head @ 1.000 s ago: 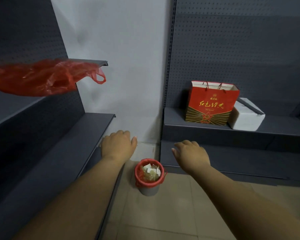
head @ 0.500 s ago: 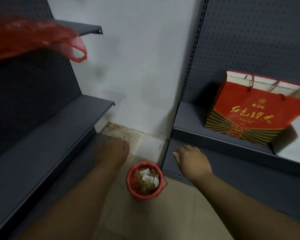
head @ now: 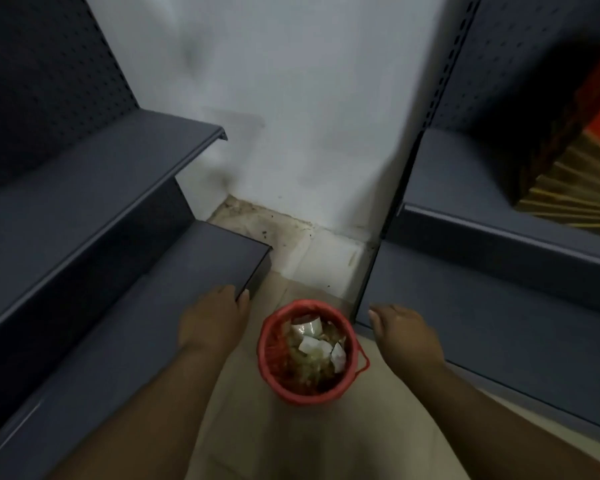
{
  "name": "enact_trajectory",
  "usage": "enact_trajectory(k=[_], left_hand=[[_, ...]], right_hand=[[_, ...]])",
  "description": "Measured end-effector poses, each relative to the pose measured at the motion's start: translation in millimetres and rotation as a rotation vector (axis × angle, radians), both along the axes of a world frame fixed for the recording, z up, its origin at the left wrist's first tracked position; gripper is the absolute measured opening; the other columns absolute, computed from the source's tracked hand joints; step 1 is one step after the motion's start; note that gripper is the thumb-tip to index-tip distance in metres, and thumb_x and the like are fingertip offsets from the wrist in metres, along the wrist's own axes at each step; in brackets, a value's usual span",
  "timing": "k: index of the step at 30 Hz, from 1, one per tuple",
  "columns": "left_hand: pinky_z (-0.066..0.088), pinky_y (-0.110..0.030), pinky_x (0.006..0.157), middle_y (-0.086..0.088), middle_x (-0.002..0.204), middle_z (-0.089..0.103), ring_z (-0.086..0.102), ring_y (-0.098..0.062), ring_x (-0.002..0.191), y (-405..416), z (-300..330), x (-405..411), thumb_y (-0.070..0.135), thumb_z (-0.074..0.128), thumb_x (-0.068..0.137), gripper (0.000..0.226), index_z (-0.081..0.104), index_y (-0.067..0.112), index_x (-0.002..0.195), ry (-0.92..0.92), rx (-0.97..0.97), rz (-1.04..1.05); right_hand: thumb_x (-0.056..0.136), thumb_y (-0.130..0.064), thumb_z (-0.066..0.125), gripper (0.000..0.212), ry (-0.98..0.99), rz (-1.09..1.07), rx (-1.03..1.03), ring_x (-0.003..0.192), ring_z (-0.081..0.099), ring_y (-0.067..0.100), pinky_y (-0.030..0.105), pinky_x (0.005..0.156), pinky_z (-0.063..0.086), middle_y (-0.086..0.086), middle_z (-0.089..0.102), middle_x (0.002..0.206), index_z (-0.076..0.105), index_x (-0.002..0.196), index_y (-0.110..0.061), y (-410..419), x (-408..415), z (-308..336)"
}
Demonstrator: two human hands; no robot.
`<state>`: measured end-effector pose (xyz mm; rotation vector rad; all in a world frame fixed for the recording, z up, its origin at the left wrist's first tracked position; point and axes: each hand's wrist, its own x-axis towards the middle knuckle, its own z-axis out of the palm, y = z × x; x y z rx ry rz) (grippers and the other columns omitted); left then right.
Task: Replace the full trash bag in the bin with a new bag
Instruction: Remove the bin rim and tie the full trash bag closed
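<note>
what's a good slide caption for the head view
Both bare hands, left and right, reach down either side of a full red-lined bin on the floor between grey shelves.

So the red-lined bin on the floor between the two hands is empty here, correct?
Not empty. The head view shows the bin full of white scraps and other trash. It does stand on the floor between the left hand and right hand.

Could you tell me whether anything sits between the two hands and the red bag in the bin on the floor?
Nothing visible does. The left hand and right hand hover on either side of the bin, with only bare floor between them and the red bag folded over its rim. Both hands are empty, and the shelves flank the gap.
</note>
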<state>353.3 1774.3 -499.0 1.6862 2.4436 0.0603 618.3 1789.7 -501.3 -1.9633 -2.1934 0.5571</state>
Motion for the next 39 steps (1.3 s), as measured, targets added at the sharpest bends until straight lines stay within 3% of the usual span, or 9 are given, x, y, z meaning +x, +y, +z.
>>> enact_trajectory(k=[8,13,18,23,27,30,34,36,39], left_hand=[[0.043,-0.036,0.084,-0.011,0.115,0.064,0.06,-0.03,0.101,20,-182,-25,0.048,0.021,0.096,0.056,0.062,0.012,0.109,-0.093,0.025,0.065],[0.035,-0.038,0.104,-0.019,0.13,0.057,0.051,-0.032,0.121,16,-275,-36,0.05,0.015,0.097,0.068,0.058,0.005,0.122,-0.294,0.064,0.213],[0.022,-0.044,0.115,-0.016,0.148,0.039,0.035,-0.032,0.137,17,-343,-31,0.073,0.007,0.082,0.092,0.04,0.009,0.14,-0.9,0.031,0.564],[0.031,-0.036,0.087,-0.012,0.121,0.062,0.054,-0.029,0.11,10,-393,-27,0.074,0.006,0.084,0.089,0.061,0.014,0.119,-1.248,-0.172,0.705],[0.046,-0.039,0.077,-0.011,0.11,0.067,0.06,-0.031,0.099,3,-406,-21,0.084,0.033,0.071,0.081,0.064,0.02,0.11,-1.294,-0.315,0.694],[0.049,-0.037,0.07,-0.014,0.113,0.065,0.06,-0.032,0.096,4,-409,-18,0.065,0.045,0.081,0.067,0.06,0.01,0.117,-1.389,-0.301,0.722],[0.053,-0.042,0.082,-0.02,0.103,0.07,0.064,-0.03,0.086,7,-404,-20,0.031,0.062,0.084,0.034,0.068,0.004,0.102,-1.44,-0.068,0.789],[0.054,-0.031,0.063,-0.021,0.09,0.069,0.062,-0.028,0.07,7,-396,-25,0.017,0.063,0.083,0.026,0.067,-0.004,0.098,-1.43,0.048,0.861],[0.047,-0.022,0.042,-0.01,0.054,0.065,0.058,-0.02,0.052,6,-382,-43,0.004,0.052,0.088,0.013,0.061,-0.005,0.085,-1.494,-0.007,0.864]], right_hand=[[0.097,-0.026,0.041,0.031,0.1,-0.091,0.074,0.103,0.059,0.033,0.038,0.085,0.047,0.014,0.067,0.11,0.065,0.111,-0.014,35,-14,-176],[0.098,-0.022,0.041,0.032,0.154,-0.19,0.096,0.105,0.059,0.034,0.037,0.088,0.044,0.019,0.065,0.114,0.065,0.109,-0.005,44,-10,-259],[0.099,-0.025,0.036,0.035,0.272,-0.325,0.062,0.102,0.059,0.034,0.033,0.078,0.039,0.019,0.065,0.113,0.064,0.106,-0.005,45,-3,-304],[0.099,-0.038,0.029,0.047,0.307,-0.386,-0.109,0.096,0.062,0.032,0.03,0.08,0.043,0.016,0.069,0.104,0.067,0.099,-0.011,37,2,-324],[0.097,-0.04,0.032,0.05,0.447,-0.489,-0.122,0.071,0.068,0.032,0.044,0.079,0.054,0.015,0.071,0.08,0.067,0.081,-0.008,33,5,-331],[0.099,-0.032,0.035,0.045,0.506,-0.516,-0.13,0.065,0.064,0.029,0.037,0.066,0.049,0.013,0.067,0.074,0.063,0.076,-0.006,32,3,-325],[0.097,-0.027,0.042,0.04,0.554,-0.552,-0.144,0.056,0.053,0.022,0.034,0.061,0.044,0.008,0.057,0.063,0.057,0.065,-0.008,30,0,-320],[0.094,-0.024,0.048,0.031,0.562,-0.565,-0.164,0.055,0.053,0.021,0.033,0.058,0.046,0.008,0.059,0.067,0.063,0.073,-0.006,27,1,-317],[0.092,-0.018,0.053,0.016,0.59,-0.591,-0.166,0.053,0.052,0.021,0.03,0.055,0.045,0.007,0.058,0.069,0.064,0.089,-0.006,22,3,-307]])
